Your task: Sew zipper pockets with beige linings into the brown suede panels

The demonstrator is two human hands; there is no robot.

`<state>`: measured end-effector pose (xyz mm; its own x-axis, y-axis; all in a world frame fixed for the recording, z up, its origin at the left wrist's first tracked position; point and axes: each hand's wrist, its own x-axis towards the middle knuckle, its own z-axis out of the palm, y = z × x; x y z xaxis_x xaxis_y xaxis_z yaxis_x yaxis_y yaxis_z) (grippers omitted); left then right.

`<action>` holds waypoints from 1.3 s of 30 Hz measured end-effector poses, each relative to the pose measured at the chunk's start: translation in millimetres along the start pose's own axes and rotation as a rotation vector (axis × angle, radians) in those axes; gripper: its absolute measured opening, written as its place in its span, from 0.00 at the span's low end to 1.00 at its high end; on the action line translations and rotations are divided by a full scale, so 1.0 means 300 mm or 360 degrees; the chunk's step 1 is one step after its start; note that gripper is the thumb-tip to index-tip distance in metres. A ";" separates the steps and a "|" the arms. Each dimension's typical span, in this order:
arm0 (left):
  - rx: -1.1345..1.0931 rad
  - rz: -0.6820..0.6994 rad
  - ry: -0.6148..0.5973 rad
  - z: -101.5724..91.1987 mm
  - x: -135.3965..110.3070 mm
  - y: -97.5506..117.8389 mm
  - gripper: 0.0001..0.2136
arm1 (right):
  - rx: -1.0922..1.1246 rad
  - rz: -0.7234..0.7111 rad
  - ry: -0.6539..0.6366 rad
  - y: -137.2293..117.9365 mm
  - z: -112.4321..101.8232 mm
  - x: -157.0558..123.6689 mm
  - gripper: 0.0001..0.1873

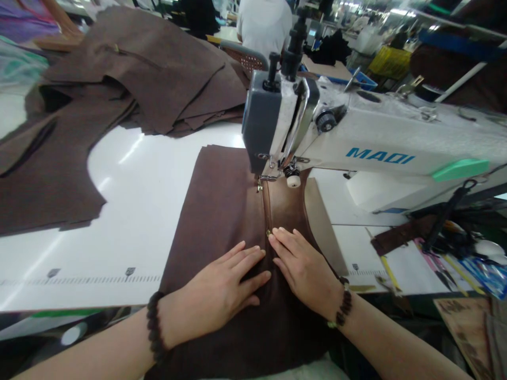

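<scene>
A dark brown leather panel (214,206) lies on the white sewing table and hangs over its front edge. A zipper (266,208) runs along it, from under the sewing machine's needle area (273,171) toward me. My left hand (222,287) rests on the panel left of the zipper, fingers stretched out and apart. My right hand (303,264) lies flat on the panel's right side, its fingertips beside the small metal zipper end. A lighter backing piece (322,227) shows under the panel's right edge.
The white sewing machine (380,132) spans the right side. Stacked brown leather pieces (158,68) cover the back left of the table (130,211). Scissors, pens and other tools (443,264) lie at the right. A person in a white shirt (264,24) sits beyond.
</scene>
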<state>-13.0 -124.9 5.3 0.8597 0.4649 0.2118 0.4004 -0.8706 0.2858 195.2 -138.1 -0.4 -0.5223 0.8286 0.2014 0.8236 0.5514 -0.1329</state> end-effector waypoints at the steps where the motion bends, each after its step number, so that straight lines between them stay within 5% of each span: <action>1: 0.0000 -0.0001 0.0001 -0.001 0.000 -0.004 0.14 | 0.0004 0.0005 -0.0003 0.001 0.001 0.002 0.20; 39: -0.0026 0.0037 -0.0038 -0.023 0.020 -0.098 0.14 | 0.0028 0.0054 -0.0011 0.028 0.026 0.071 0.21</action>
<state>-22.0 -95.3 4.6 0.8762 0.4402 0.1963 0.3749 -0.8784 0.2965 189.3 -115.1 -4.9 -0.4959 0.8474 0.1895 0.8368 0.5247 -0.1563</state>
